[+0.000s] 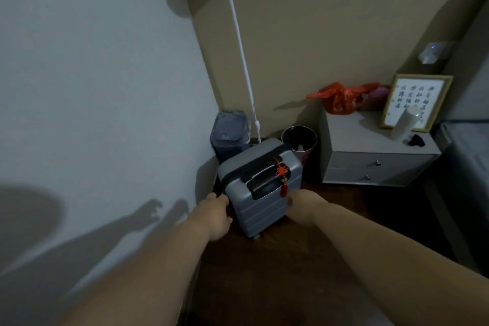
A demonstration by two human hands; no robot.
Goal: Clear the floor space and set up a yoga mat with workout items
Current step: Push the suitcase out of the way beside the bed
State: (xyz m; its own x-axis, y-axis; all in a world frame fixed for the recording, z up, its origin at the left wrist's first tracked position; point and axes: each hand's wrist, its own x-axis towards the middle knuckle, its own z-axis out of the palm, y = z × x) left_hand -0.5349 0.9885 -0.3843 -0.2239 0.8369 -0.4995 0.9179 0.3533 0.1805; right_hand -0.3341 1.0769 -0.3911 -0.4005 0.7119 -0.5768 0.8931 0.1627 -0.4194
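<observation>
Suitcase [260, 188], grey, upright on dark wooden floor [277, 272] in room corner, close to white wall [92, 87]. Held between both outstretched arms: left hand [215, 216] at its left edge, fingers curled round the side; right hand [304, 208] against its right side, fingers hidden, grip impossible to tell. Red tassel [282, 177] on top handle. Behind: bin [231, 131], lamp pole [239, 45], nightstand [375, 151] with framed calligraphy [416, 100].

— Any writing you can read?
— Only on the gold-framed white calligraphy sheet [412, 102] standing on the grey two-drawer bedside cabinet [370, 140]: columns of dark brush characters, too blurred to make out.
</observation>
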